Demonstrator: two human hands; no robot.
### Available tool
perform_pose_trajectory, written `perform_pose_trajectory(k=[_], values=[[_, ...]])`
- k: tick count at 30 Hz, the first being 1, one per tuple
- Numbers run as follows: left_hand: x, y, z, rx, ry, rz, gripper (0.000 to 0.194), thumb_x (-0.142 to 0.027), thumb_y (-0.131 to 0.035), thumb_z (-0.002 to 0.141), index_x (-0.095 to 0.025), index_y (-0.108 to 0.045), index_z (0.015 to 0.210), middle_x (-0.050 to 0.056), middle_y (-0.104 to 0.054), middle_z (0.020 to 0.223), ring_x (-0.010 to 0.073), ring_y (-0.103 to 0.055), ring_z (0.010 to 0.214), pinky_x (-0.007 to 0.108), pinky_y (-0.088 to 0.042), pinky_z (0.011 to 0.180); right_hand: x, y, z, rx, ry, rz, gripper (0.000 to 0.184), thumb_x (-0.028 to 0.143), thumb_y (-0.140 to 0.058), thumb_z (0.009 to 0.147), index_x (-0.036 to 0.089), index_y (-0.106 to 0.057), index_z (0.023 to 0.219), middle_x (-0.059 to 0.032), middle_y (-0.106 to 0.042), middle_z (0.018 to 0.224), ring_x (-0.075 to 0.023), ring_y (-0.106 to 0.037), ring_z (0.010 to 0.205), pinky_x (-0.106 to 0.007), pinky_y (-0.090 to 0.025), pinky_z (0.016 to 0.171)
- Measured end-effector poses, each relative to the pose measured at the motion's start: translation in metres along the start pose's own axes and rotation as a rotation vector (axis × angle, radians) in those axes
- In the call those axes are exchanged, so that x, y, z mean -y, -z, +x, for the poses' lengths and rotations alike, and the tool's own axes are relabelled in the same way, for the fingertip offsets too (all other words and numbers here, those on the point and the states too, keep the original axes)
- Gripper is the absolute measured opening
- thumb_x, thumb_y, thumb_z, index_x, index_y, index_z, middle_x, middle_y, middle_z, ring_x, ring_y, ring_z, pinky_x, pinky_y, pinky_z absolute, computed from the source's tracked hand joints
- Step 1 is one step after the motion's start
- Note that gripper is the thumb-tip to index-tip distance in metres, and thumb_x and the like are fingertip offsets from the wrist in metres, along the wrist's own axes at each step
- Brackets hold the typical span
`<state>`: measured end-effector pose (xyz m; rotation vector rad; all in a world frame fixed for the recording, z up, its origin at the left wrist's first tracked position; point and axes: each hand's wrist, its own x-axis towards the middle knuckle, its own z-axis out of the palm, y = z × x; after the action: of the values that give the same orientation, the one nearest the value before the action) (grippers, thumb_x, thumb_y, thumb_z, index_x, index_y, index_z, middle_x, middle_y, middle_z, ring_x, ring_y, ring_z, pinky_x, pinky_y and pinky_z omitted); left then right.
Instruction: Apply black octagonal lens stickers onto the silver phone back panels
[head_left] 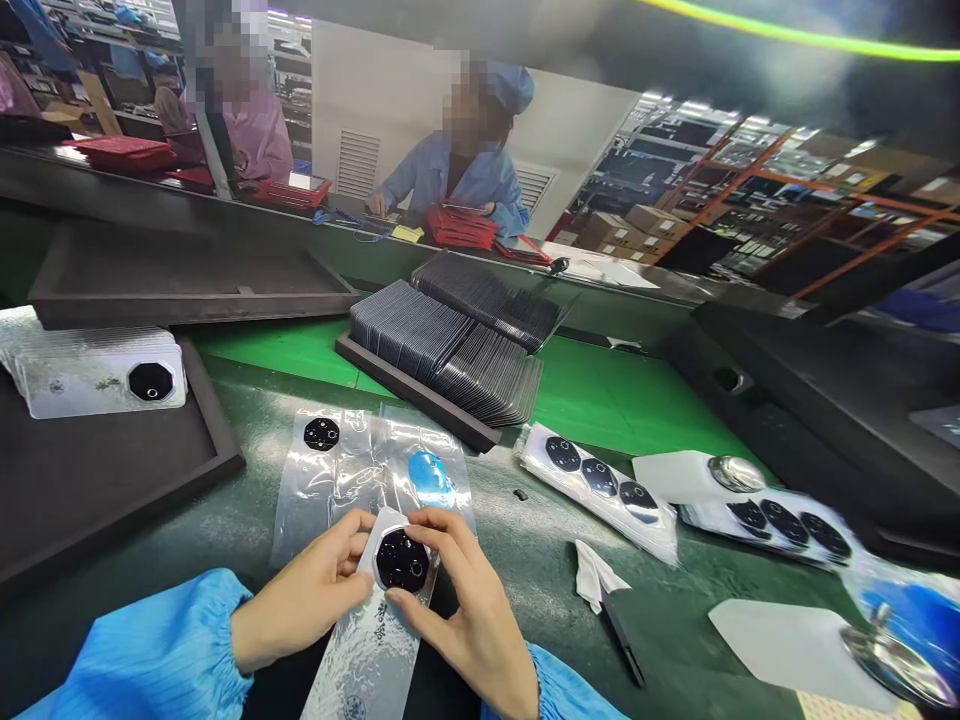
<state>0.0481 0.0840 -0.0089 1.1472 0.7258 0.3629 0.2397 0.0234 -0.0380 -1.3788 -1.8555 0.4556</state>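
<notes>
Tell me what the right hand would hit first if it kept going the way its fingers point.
The right hand points up-left across the black camera ring it pinches with the left hand. Straight on, it would likely meet the clear film sheet bearing a blue sticker; depth is uncertain.

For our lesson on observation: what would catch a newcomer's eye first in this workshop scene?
At bottom centre, the left hand and right hand pinch a round black camera lens piece on a silvery phone back cover. Behind them, a fanned stack of dark sheets fills a tray on the green belt. Two co-workers sit opposite.
</notes>
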Motion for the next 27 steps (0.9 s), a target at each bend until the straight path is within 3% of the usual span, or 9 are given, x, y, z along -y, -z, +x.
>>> perform_pose_trajectory(k=[8, 13, 16, 21, 27], values=[[0.004, 0.001, -0.001, 0.002, -0.024, 0.172, 0.027, -0.017, -0.045, 0.092, -0.021, -0.048, 0.118, 0.002, -0.062, 0.099, 0.0190, -0.057, 0.093, 0.031, -0.041, 0.081, -0.001, 0.000, 0.001, -0.020, 0.005, 0.006, 0.036, 0.035, -0.072, 0.085, 0.023, -0.056, 0.116, -0.0112, -0.058, 0.117, -0.0262, -0.063, 0.108, -0.036, -0.058, 0.085], [0.007, -0.001, -0.004, -0.099, 0.016, 0.386, 0.015, -0.030, -0.043, 0.096, -0.022, -0.048, 0.107, 0.001, -0.057, 0.095, 0.0203, -0.054, 0.093, 0.032, -0.042, 0.082, 0.002, -0.002, -0.001, -0.015, 0.012, -0.010, 0.035, 0.033, -0.071, 0.086, 0.022, -0.055, 0.115, -0.0124, -0.057, 0.118, -0.0265, -0.061, 0.109, -0.038, -0.057, 0.086], [0.011, -0.005, -0.005, -0.151, 0.036, 0.461, 0.020, -0.040, -0.035, 0.100, -0.023, -0.045, 0.106, 0.002, -0.056, 0.098, 0.0215, -0.054, 0.095, 0.035, -0.041, 0.085, 0.004, -0.004, -0.002, -0.014, 0.026, -0.027, 0.035, 0.031, -0.069, 0.088, 0.021, -0.054, 0.117, -0.0136, -0.055, 0.120, -0.0266, -0.060, 0.110, -0.038, -0.057, 0.085], [0.020, -0.009, -0.004, -0.220, 0.005, 0.466, 0.019, -0.040, -0.038, 0.100, -0.024, -0.041, 0.109, 0.004, -0.057, 0.110, 0.0240, -0.052, 0.111, 0.034, -0.040, 0.090, 0.008, -0.008, -0.002, -0.039, 0.075, -0.052, 0.035, 0.029, -0.067, 0.090, 0.018, -0.052, 0.119, -0.0150, -0.056, 0.120, -0.0270, -0.058, 0.112, -0.039, -0.056, 0.085], [0.024, -0.007, -0.001, -0.257, -0.022, 0.481, 0.017, -0.041, -0.035, 0.101, -0.025, -0.041, 0.101, -0.001, -0.052, 0.087, 0.0213, -0.052, 0.095, 0.030, -0.039, 0.077, 0.011, -0.011, 0.000, -0.059, 0.087, -0.058, 0.036, 0.027, -0.070, 0.087, 0.018, -0.053, 0.117, -0.0153, -0.056, 0.120, -0.0271, -0.057, 0.111, -0.039, -0.056, 0.084]])
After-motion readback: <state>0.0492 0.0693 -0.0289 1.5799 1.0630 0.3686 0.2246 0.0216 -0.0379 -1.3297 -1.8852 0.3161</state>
